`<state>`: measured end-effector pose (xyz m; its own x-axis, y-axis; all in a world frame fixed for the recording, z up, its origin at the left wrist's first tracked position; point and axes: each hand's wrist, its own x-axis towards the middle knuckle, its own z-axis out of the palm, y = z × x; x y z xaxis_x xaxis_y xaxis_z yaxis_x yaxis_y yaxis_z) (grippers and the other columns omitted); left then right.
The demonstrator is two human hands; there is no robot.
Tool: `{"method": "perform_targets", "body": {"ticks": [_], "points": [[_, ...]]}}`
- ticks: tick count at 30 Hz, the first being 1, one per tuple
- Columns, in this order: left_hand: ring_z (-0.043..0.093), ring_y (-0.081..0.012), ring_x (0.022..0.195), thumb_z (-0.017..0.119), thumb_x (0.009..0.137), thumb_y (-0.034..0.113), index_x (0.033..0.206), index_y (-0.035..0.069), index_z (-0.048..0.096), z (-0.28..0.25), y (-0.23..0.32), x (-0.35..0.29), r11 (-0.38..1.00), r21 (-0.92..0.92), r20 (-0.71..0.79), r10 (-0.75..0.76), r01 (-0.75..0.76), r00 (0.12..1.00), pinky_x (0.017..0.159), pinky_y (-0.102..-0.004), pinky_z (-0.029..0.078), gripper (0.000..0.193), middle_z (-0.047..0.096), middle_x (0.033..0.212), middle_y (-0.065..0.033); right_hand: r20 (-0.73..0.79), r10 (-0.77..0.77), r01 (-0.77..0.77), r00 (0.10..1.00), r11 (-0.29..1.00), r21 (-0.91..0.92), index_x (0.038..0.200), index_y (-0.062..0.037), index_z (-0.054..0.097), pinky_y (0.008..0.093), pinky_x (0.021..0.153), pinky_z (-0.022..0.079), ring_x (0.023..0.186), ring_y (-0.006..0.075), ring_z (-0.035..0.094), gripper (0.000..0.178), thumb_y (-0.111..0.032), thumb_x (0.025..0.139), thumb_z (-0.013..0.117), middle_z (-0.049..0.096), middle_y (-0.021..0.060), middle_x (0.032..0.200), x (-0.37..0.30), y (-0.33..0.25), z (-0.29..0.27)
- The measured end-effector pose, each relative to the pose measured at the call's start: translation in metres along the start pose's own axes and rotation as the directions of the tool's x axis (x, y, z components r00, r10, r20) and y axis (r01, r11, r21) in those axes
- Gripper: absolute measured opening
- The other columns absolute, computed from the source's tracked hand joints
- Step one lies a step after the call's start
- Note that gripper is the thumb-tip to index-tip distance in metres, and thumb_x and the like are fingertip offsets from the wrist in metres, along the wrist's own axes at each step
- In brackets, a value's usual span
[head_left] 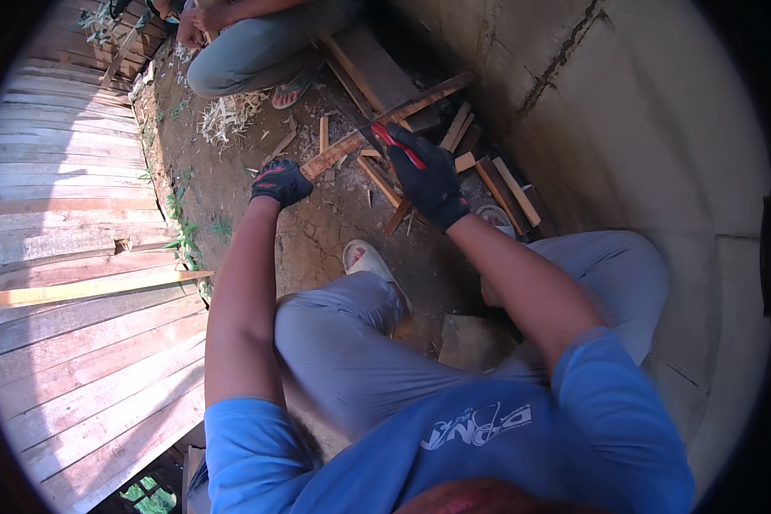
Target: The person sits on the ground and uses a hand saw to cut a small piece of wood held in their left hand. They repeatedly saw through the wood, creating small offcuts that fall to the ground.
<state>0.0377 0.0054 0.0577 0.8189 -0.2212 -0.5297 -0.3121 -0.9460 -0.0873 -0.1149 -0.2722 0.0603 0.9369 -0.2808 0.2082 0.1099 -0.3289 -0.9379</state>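
My left hand [283, 183], in a black glove, is closed around the near end of a long wooden strip [338, 152]. The strip slants up to the right, its far part lying over a dark wooden piece by the wall. My right hand [427, 176], also gloved in black, grips the red handle of a hand saw [400, 144]. The saw's dark blade reaches away up to the left and crosses the strip; its teeth are too small to make out. Whether the blade has cut into the wood cannot be seen.
Short wood offcuts [505, 193] lie by the concrete wall [617, 128] on the right. Pale shavings [230, 118] cover dirt near another person's sandalled foot [289, 92]. A plank wall [77, 206] stands left, with a yellow strap [94, 289]. My sandalled foot [370, 259] is below the strip.
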Motion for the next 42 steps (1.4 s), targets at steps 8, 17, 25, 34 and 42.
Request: {"method": "perform_targets", "body": {"ticks": [8, 17, 25, 34, 42], "points": [[0.077, -0.0374, 0.098, 0.068, 0.079, 0.041, 0.103, 0.004, 0.08, -0.004, -0.005, -0.003, 0.993, -0.112, 0.094, -0.024, 0.034, 0.995, 0.086, -0.0465, 0.06, 0.045, 0.078, 0.101, -0.0235, -0.034, 0.114, -0.108, 0.993, 0.984, 0.143, 0.135, -0.0067, 0.07, 0.0408, 0.095, 0.056, 0.11, 0.0321, 0.074, 0.037, -0.021, 0.101, 0.068, 0.075, 0.0213, 0.12, -0.026, -0.005, -0.008], [0.078, -0.0291, 0.074, 0.069, 0.076, 0.034, 0.092, 0.005, 0.08, -0.01, -0.001, -0.007, 0.978, -0.194, 0.147, -0.052, 0.08, 0.988, 0.071, -0.042, 0.061, 0.035, 0.078, 0.084, -0.0152, 0.328, -0.21, 0.301, 0.921, 0.918, -0.257, 0.139, -0.0051, 0.067, 0.0381, 0.094, 0.058, 0.113, 0.0318, 0.074, 0.039, -0.012, 0.101, 0.068, 0.074, 0.0191, 0.127, -0.026, -0.105, -0.183], [0.073, -0.0397, 0.105, 0.071, 0.073, 0.04, 0.109, 0.01, 0.077, 0.008, -0.002, -0.008, 1.0, -0.017, -0.209, -0.008, 0.004, 0.978, 0.091, -0.0508, 0.058, 0.047, 0.075, 0.11, -0.022, 0.109, -0.04, 0.031, 0.993, 0.996, 0.085, 0.128, -0.0019, 0.072, 0.0411, 0.092, 0.058, 0.107, 0.0365, 0.074, 0.034, -0.014, 0.096, 0.073, 0.076, 0.0199, 0.119, 0.017, -0.084, -0.175], [0.072, -0.0392, 0.107, 0.071, 0.079, 0.036, 0.116, 0.015, 0.073, 0.012, 0.001, -0.007, 0.999, 0.046, -0.28, 0.001, 0.012, 0.96, 0.093, -0.0506, 0.057, 0.042, 0.075, 0.111, -0.0188, 0.075, -0.043, 0.046, 0.996, 0.998, -0.046, 0.126, -0.0065, 0.075, 0.0362, 0.094, 0.056, 0.106, 0.0244, 0.074, 0.031, -0.019, 0.098, 0.07, 0.078, 0.0139, 0.115, 0.021, -0.042, -0.154], [0.072, -0.04, 0.107, 0.079, 0.083, 0.043, 0.115, 0.013, 0.07, 0.009, 0.056, -0.019, 0.998, 0.068, -0.356, 0.009, 0.016, 0.935, 0.091, -0.0512, 0.056, 0.044, 0.075, 0.111, -0.0187, 0.119, -0.138, 0.132, 0.983, 0.99, 0.053, 0.122, -0.0009, 0.073, 0.0423, 0.103, 0.053, 0.119, 0.0366, 0.069, 0.036, -0.026, 0.098, 0.067, 0.073, 0.0221, 0.124, 0.024, -0.051, -0.16]]}}
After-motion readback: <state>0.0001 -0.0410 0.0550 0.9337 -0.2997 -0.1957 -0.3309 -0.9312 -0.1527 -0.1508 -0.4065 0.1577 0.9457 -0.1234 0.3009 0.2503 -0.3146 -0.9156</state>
